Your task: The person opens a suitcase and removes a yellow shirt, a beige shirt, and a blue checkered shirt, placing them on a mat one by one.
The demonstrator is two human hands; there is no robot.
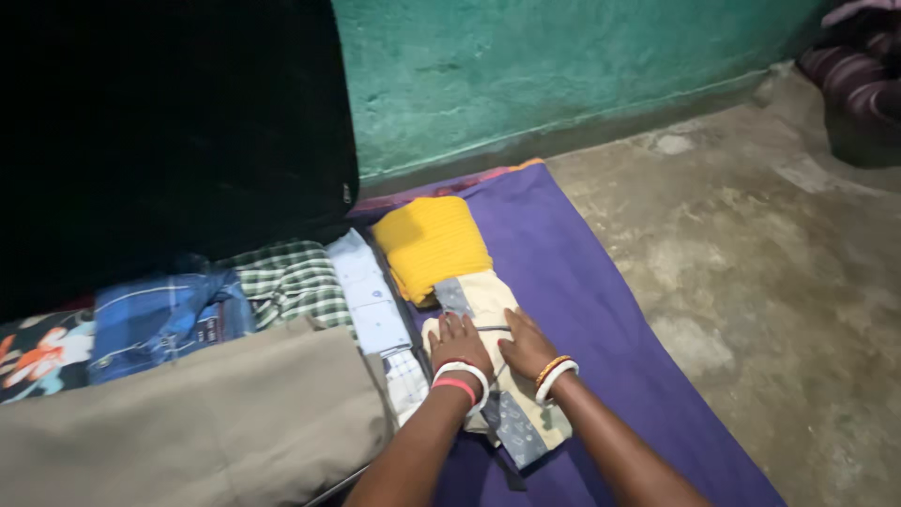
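Observation:
My left hand (459,345) and my right hand (526,346) lie flat, side by side, pressing on a folded cream garment with grey patterned trim (490,302). It rests on a purple cloth (572,282) spread on the floor. Both wrists carry white and coloured bangles. Just beyond the cream garment lies a folded yellow garment (432,242). Neither hand grips anything; the fingers are spread on the fabric.
To the left, an open suitcase with a black lid (169,131) holds folded clothes: a green checked shirt (291,282), light blue shirt (368,291), blue garment (164,319) and khaki cloth (197,422). A teal wall (563,66) stands behind. Bare concrete floor (751,263) lies right.

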